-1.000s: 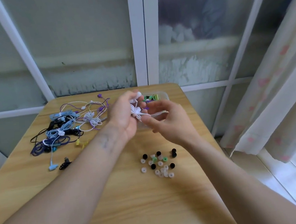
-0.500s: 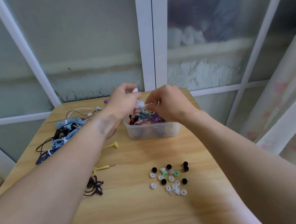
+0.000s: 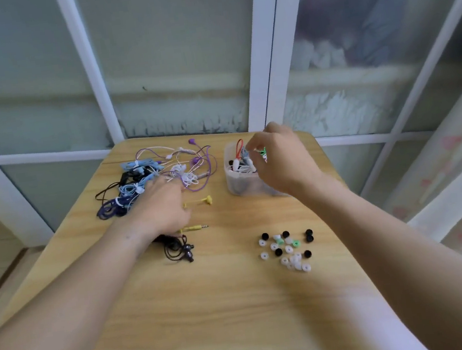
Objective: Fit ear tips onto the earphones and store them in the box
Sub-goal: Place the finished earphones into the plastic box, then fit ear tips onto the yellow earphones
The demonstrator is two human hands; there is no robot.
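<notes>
Wooden table lies bare near its front edge. Left hand, fingers relaxed, rests beside tangled earphones. Right hand hovers over the box, fingers curled; whether they grip anything is unclear.

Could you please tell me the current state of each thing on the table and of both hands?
box: open, upright, partly filled with earphones.
ear tips: loose, scattered on the table.
earphone pile: tangled, not yet boxed.
yellow earphones: lying loose, partly under the left hand.
black earphones: coiled, lying near the left wrist.
left hand: reaching over the pile; grip hidden.
right hand: above the box, fingers curled; grip unclear.
</notes>
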